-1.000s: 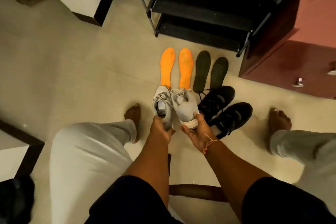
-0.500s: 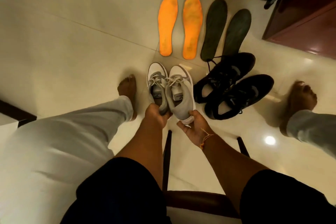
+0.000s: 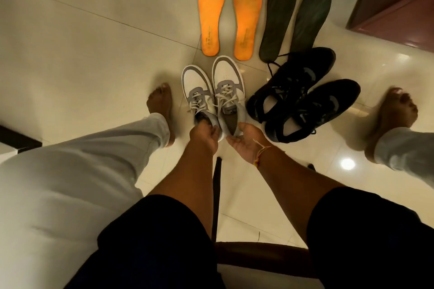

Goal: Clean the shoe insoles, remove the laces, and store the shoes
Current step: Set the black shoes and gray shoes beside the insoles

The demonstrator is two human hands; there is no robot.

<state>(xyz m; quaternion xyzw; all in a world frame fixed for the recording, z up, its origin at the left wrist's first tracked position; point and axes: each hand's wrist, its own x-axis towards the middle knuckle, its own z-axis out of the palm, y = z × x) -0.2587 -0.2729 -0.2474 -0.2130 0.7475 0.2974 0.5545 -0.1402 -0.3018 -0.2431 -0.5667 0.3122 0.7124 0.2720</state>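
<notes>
Risk, grip: both white shoes (image 3: 226, 77) are held only at the heel, so a toe could droop or a shoe could slip out if they are carried this way.
Risk, insoles: the white toes lie just beside the heel ends of the orange insoles (image 3: 211, 7); a push forward would likely knock them out of line.
Risk, laces: the white laces (image 3: 224, 97) are threaded and loose. They could snag, and storing the pair now would skip that step.
Left hand (image 3: 203, 135): fingers curled round the heel of the left white shoe, gripping it.
Right hand (image 3: 246, 143): palm up, fingers and thumb holding the heel of the right white shoe.
White shoes, place: side by side between the person's bare feet, toes pointing away. Whether the soles rest on the floor (image 3: 94, 42) I cannot tell.
White shoes, look: white toe caps with grey trim, and open collars that look empty of insoles.
Others: dark insoles (image 3: 279, 12) lie right of the orange ones. The black shoes (image 3: 301, 94), also laced, sit just right of the white pair.
</notes>
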